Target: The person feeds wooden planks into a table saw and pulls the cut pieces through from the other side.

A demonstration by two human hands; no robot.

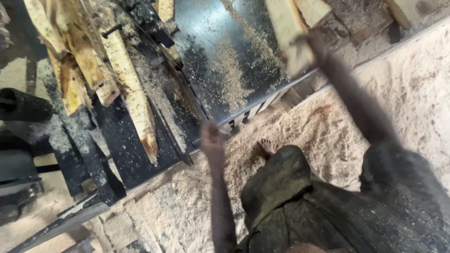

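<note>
Two hands are out in front of me, and both come through blurred. My right hand [307, 44] is stretched well forward and closed around the near end of a pale wooden plank [288, 28], which lies on the dark metal saw table [211, 28] and runs away from me toward the top edge of the view. My left hand [212, 136] is lower and closer, at the near edge of that table, apparently resting on or gripping the edge; I cannot tell whether its fingers are curled shut or loose. Sawdust is scattered in streaks across the table top, which I read as a sign that cutting is already under way. To the left, a heap of rough, bark-edged offcuts [93, 70] lies across a dark frame, well apart from the plank I hold, so some pieces look already trimmed or set aside. More pale boards [403, 9] sit at the top right, beyond the table. Below me the floor [412, 79] is deep in sawdust, with one bare foot [267, 146] showing beside the dark green cloth at my legs. As I judge it, the held plank is only partly fed along the table, with most of its handling yet to do.
</note>
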